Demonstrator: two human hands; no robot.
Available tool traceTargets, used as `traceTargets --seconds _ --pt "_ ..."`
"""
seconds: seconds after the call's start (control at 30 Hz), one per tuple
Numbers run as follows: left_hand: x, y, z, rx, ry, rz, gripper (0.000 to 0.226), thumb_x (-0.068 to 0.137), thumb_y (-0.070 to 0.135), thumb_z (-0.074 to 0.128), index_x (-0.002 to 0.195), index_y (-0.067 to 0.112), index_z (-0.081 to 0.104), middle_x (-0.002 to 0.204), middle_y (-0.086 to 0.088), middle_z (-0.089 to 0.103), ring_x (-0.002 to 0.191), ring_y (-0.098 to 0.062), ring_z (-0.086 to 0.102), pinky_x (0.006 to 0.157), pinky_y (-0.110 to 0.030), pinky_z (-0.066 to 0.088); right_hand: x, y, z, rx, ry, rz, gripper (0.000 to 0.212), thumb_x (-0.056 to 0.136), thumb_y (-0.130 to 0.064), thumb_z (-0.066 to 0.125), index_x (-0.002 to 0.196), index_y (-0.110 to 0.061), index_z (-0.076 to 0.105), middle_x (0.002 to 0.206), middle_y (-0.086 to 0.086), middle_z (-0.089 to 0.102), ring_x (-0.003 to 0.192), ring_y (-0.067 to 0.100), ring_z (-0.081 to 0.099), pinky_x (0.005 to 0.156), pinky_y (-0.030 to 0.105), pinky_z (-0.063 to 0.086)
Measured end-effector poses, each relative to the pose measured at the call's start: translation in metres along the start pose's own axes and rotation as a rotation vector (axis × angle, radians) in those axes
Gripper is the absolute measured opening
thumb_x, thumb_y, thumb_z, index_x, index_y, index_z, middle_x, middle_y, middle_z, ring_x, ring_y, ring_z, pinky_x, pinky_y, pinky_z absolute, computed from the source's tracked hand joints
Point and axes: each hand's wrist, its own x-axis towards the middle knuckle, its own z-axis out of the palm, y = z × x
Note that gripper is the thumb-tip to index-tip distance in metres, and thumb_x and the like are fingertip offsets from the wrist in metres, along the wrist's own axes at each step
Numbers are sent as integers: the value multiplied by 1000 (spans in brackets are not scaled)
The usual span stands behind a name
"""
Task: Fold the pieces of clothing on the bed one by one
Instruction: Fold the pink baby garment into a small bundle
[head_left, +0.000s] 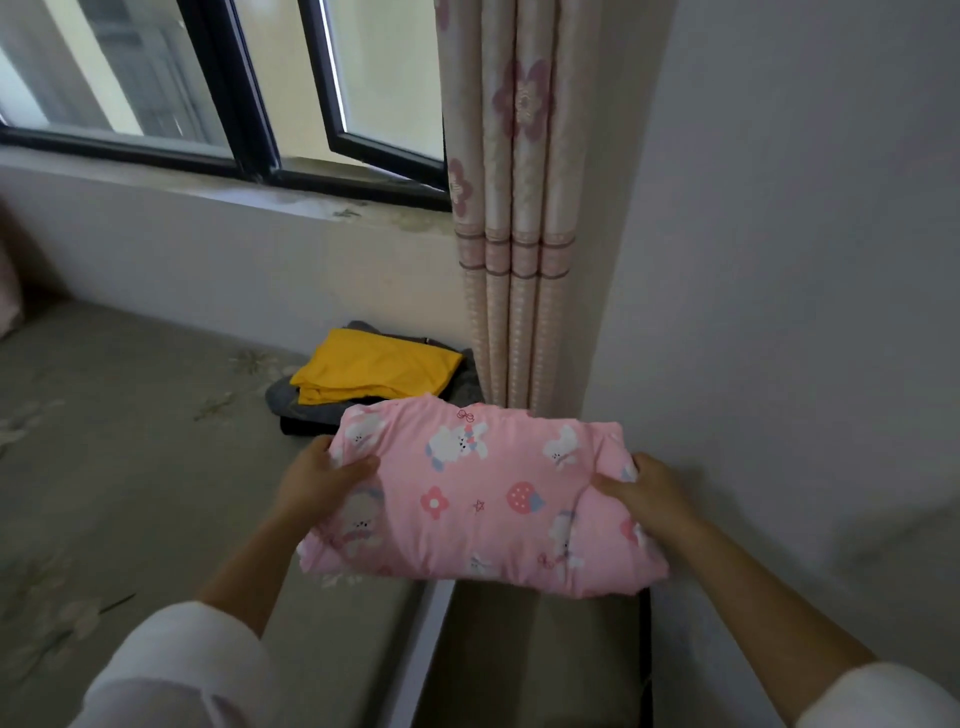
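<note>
The left hand (324, 475) and right hand (649, 488) hold the folded pink piece (483, 499) just short of the stack (374, 371), fingers (356, 467) pinching its ends. Keep it level and lower it squarely onto the stack.

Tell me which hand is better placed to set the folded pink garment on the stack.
Left, probably: left hand and right hand both grip the pink garment, but the left sits nearer the yellow-topped stack.

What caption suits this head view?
Folded pink garment held by left hand and right hand, near the clothes stack.
</note>
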Motion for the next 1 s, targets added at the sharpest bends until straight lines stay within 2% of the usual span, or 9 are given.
traceTargets --seconds 0.13,0.23,0.4,0.53,0.57,0.67,0.77,0.83,1.0 --pt "63 6 -12 142 94 -31 44 80 33 75 108 4 56 95 -12 63 89 -34 60 66 -36 39 68 -34 38 67 -118 48 38 87 -26 68 116 -6 54 115 14 61 104 30 59 90 45 49" --pt "122 10 -34 233 185 -24 49 78 34 76 110 3 56 98 -17 64 93 -37 61 65 -35 37 115 -64 75 93 -194 68 45 89 -33 64 127 -9 54 121 14 60 110 30 57 98 51 45" --pt "234 16 -80 325 302 -35 54 78 40 74 118 12 53 110 -19 64 101 -39 60 76 -39 43 196 -121 136 152 -191 86 45 88 -32 66 126 -10 54 121 14 60 108 30 58 96 48 48" --pt "329 22 -108 368 281 -42 50 79 42 72 112 11 52 110 -20 64 102 -40 59 77 -40 43 262 -166 179 200 -111 105 57 85 -25 70 135 -6 48 123 16 58 99 30 60 56 28 55" --pt "352 24 -112 374 282 -40 50 79 42 72 113 11 51 110 -21 64 103 -41 58 77 -39 41 277 -177 187 193 -87 120 59 85 -27 69 135 -6 47 121 16 58 98 31 61 57 32 56" --pt "414 32 -119 388 299 -20 54 78 45 73 115 14 48 110 -23 63 103 -41 58 73 -36 38 318 -200 209 191 -32 202 57 86 -33 67 131 -3 48 101 11 62 82 27 64 77 44 57" --pt "462 33 -117 393 309 -13 62 74 56 72 118 18 47 107 -22 63 96 -41 60 72 -38 44 350 -207 226 224 -12 255 53 88 -32 66 127 -2 48 84 2 56 61 17 59 52 28 50" --pt "481 23 -104 437 288 -25 63 77 56 69 122 18 46 110 -24 62 99 -42 59 78 -42 46 364 -203 234 186 -19 294 53 88 -32 64 128 -2 46 87 3 55 66 18 59 50 25 44" --pt "481 -33 -39 601 -9 -190 62 90 40 55 142 15 32 142 -20 40 131 -40 36 105 -56 31 376 -174 250 -57 -66 382 69 87 -40 63 137 -2 35 125 15 54 111 31 56 79 32 44"
